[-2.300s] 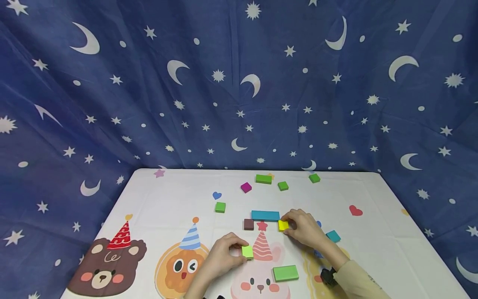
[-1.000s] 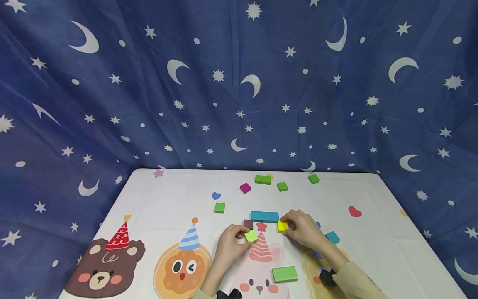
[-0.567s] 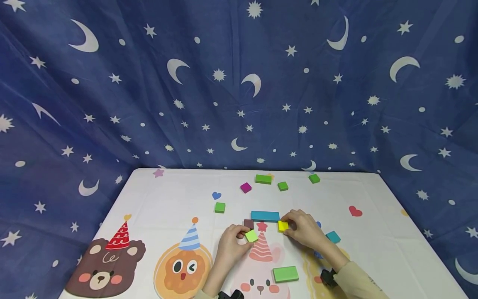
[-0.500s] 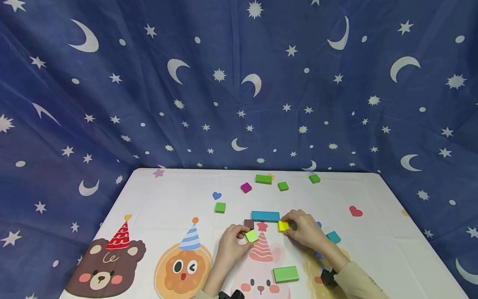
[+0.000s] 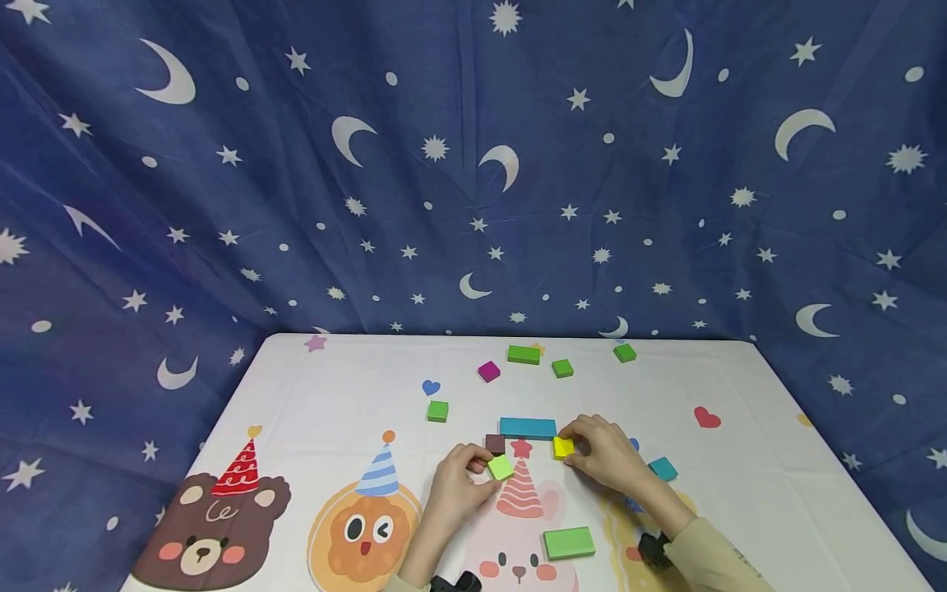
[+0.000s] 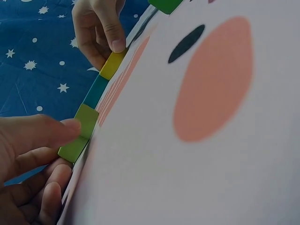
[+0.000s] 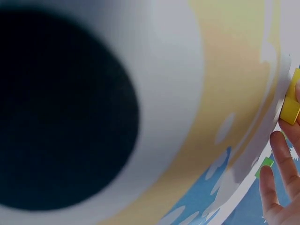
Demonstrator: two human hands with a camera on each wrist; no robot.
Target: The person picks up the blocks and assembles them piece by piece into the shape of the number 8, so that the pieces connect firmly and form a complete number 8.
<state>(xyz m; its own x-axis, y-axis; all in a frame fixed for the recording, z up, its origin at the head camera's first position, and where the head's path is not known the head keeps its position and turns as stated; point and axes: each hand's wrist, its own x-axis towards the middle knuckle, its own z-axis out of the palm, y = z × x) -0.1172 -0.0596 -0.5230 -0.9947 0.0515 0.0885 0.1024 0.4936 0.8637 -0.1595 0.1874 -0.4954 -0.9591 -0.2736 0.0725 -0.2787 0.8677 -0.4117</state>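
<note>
In the head view my left hand (image 5: 457, 489) pinches a lime-green block (image 5: 501, 468), turned at an angle just below a dark brown block (image 5: 495, 445). My right hand (image 5: 602, 450) pinches a yellow block (image 5: 563, 447) at the right end of a long teal block (image 5: 528, 427). The left wrist view shows thumb and fingers on the lime block (image 6: 79, 133), with the yellow block (image 6: 112, 65) held beyond it. At the right edge of the right wrist view, fingers (image 7: 281, 150) lie near the yellow block (image 7: 290, 110). Whether lime and brown blocks touch is unclear.
A larger green block (image 5: 569, 543) lies nearer the front edge, and a small teal block (image 5: 662, 469) sits right of the right wrist. Farther back are a magenta block (image 5: 489, 372) and several green blocks, one of them (image 5: 438, 411) at the left.
Compared with the earliest frame, my left hand has moved away from me and slightly right, carrying the lime block up beside the brown one and turning it. My right hand has stayed at the yellow block.
</note>
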